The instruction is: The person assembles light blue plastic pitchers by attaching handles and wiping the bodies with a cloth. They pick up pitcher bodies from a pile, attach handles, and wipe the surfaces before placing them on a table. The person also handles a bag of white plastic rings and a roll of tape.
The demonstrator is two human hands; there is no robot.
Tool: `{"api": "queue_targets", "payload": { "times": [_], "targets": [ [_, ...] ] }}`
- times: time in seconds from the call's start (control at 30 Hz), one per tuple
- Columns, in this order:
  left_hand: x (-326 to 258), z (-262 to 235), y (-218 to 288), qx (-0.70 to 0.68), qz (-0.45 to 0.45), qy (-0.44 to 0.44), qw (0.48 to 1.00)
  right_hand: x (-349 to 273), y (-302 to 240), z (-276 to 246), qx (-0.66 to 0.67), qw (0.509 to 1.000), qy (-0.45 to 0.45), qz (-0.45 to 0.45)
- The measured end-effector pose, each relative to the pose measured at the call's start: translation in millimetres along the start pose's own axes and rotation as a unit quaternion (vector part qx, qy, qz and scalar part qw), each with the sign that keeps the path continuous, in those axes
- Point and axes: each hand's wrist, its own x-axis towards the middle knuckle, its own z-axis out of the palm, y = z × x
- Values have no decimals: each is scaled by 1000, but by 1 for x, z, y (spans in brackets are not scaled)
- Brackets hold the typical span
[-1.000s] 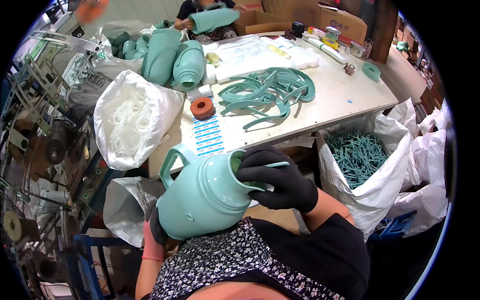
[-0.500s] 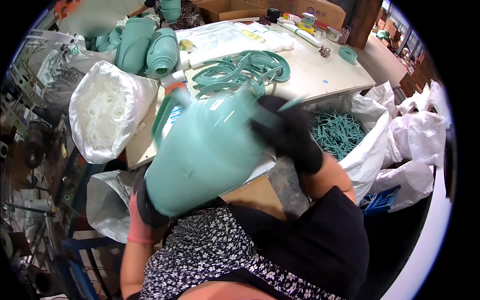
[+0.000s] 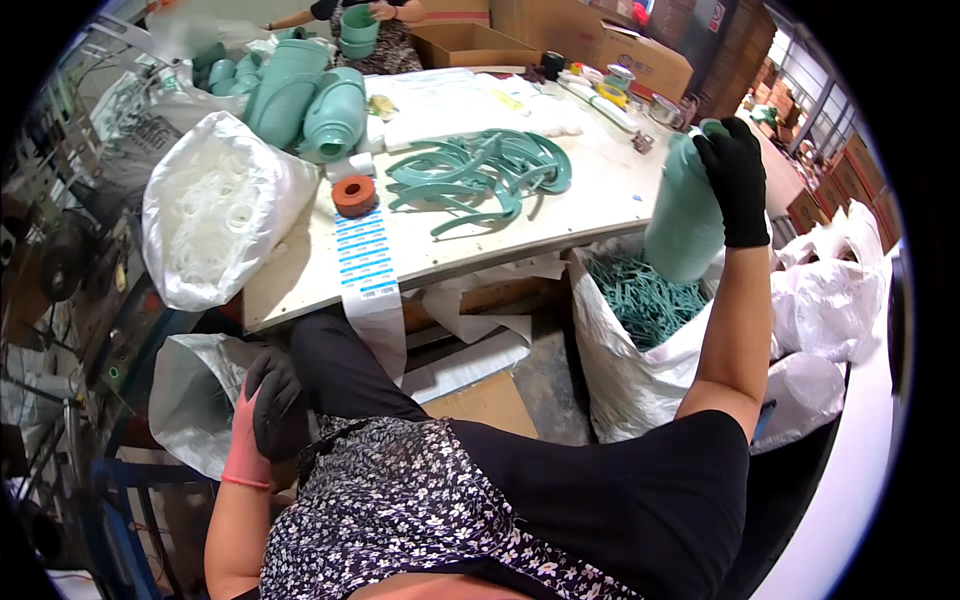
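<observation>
My right hand (image 3: pixel 735 180), in a black glove, grips the top of a teal plastic jug (image 3: pixel 685 215) and holds it up at the right end of the table (image 3: pixel 600 205), above a white bag of thin teal strips (image 3: pixel 640 300). Down by my thigh, my left hand (image 3: pixel 268 405) wears a black glove with a pink cuff and holds nothing. It rests next to an open white bag (image 3: pixel 190 385) at the lower left.
On the table lie a pile of curved teal handles (image 3: pixel 480 175), an orange roll (image 3: pixel 354 195) with a label strip (image 3: pixel 365 260) hanging over the edge, and several teal jugs (image 3: pixel 310 100). A bag of white rings (image 3: pixel 215 220) sits left. Another person (image 3: pixel 365 20) works at the far end.
The jug was held in front of my chest with both hands. Now my right hand alone has swung it up and to the right, and my left hand has dropped to my thigh.
</observation>
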Motion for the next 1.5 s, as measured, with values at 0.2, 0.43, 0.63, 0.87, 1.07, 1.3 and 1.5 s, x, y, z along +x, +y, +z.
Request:
{"api": "queue_targets", "payload": {
  "times": [0.2,0.43,0.63,0.87,1.07,1.3,1.5],
  "targets": [
    [-35,-34,17,-78,-44,144,985,-13,24,19,-91,995,-11,44],
    [-48,-10,21,-84,-25,157,984,-1,17,10,-93,993,39,-67],
    [-52,31,38,-99,23,88,991,17,-72,-32,388,917,95,-3],
    [-108,28,63,-256,170,261,915,-29,-354,-15,754,649,-86,54],
    [-166,-61,62,-121,186,318,922,-32,-459,-51,804,489,-46,-336],
    [-187,-180,79,7,295,462,837,-18,-542,-45,799,517,-209,-223],
    [-200,-242,-8,274,121,580,757,-16,-622,-59,813,138,-550,133]
  ]
}}
